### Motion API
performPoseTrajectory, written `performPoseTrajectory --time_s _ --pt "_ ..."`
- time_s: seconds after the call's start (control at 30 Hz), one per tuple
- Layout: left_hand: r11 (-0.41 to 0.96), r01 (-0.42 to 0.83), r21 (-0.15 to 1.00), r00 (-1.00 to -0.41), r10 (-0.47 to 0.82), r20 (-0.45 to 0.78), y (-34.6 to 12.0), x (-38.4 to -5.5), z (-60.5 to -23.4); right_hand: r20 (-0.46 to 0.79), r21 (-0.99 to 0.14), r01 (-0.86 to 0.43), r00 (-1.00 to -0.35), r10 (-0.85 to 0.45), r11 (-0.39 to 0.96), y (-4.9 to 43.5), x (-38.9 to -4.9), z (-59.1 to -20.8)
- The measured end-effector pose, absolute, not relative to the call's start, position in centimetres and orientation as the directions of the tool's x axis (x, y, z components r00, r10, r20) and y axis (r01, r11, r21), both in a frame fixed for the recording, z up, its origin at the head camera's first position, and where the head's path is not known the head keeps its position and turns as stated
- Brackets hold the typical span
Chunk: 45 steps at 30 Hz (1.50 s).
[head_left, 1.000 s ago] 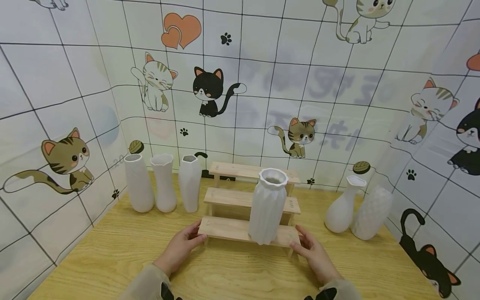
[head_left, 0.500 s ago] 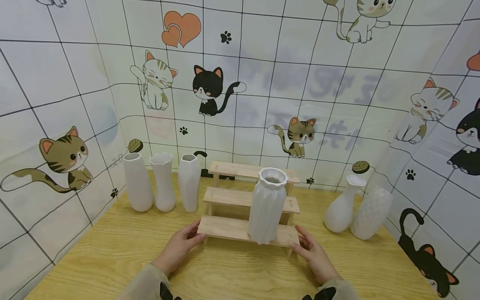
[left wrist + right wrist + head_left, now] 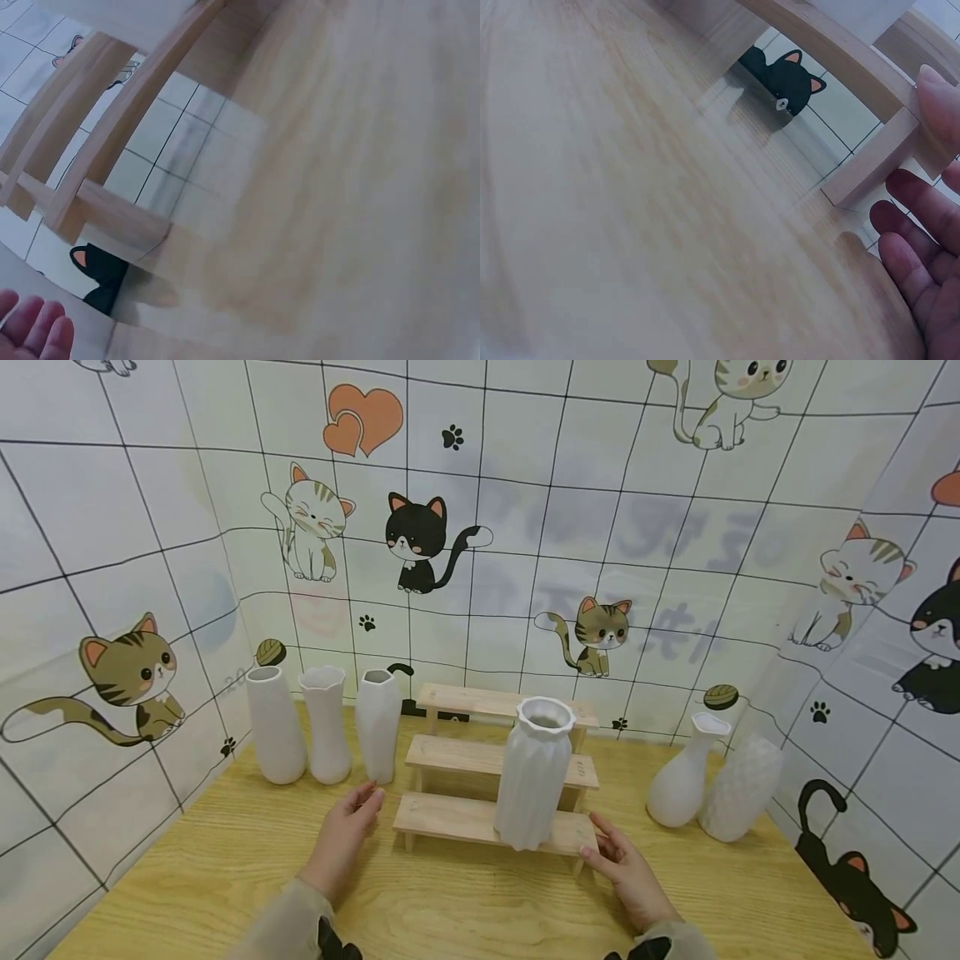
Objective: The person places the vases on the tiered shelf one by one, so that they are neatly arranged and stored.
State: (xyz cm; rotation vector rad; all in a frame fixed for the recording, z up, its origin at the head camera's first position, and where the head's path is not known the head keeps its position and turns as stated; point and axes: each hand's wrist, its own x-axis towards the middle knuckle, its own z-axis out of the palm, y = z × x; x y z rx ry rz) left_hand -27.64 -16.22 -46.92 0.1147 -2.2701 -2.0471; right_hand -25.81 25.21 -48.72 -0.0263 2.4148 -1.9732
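pinching a wooden stand [image 3: 448,817] is the right hand [image 3: 625,868], with the left hand [image 3: 343,833] loosely curled near a white vase [image 3: 378,727].

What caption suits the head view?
Right hand holding a wooden stand with one white vase; left hand near three more vases.

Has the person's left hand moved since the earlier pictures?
Yes: against the wooden stand in the head view, the left hand has shifted left and forward, toward a white vase.
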Motion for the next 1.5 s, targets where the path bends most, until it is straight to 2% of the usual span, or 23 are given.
performPoseTrajectory --time_s 0.2,0.37,0.5,0.73,1.0,1.2,1.5 --pt "0.232 0.013 0.973 -0.984 -0.17 0.053 -16.7 -29.5 -45.1 -0.005 -0.982 0.001 -1.0 -0.02 0.188 25.4 -25.8 -49.0" --pt "0.261 0.026 0.965 -0.973 -0.214 0.084 -16.2 -31.0 -44.0 -0.004 -0.984 0.0 -1.0 -0.018 0.179 25.4 -25.8 -49.0" --pt "0.251 0.013 0.968 -0.959 -0.271 0.084 -15.4 -31.8 -43.1 0.001 -0.984 -0.004 -1.0 -0.014 0.178 25.4 -25.7 -48.9" --pt "0.151 0.01 0.988 -0.937 -0.345 0.062 -14.0 -33.4 -41.8 -0.014 -0.982 0.013 -1.0 -0.008 0.19 25.6 -25.7 -48.7" --pt "0.174 -0.039 0.984 -0.884 -0.465 0.047 -13.1 -35.2 -42.0 -0.005 -0.985 0.004 -1.0 -0.007 0.173 25.6 -25.8 -48.9" --pt "0.143 -0.014 0.99 -0.862 -0.504 0.061 -13.0 -36.1 -42.3 -0.005 -0.986 0.003 -1.0 -0.01 0.167 25.5 -25.9 -49.1" --pt "0.187 -0.005 0.982 -0.852 -0.516 0.093 -13.0 -36.3 -41.8 -0.006 -0.988 0.005 -1.0 -0.01 0.153 25.4 -25.8 -48.9"
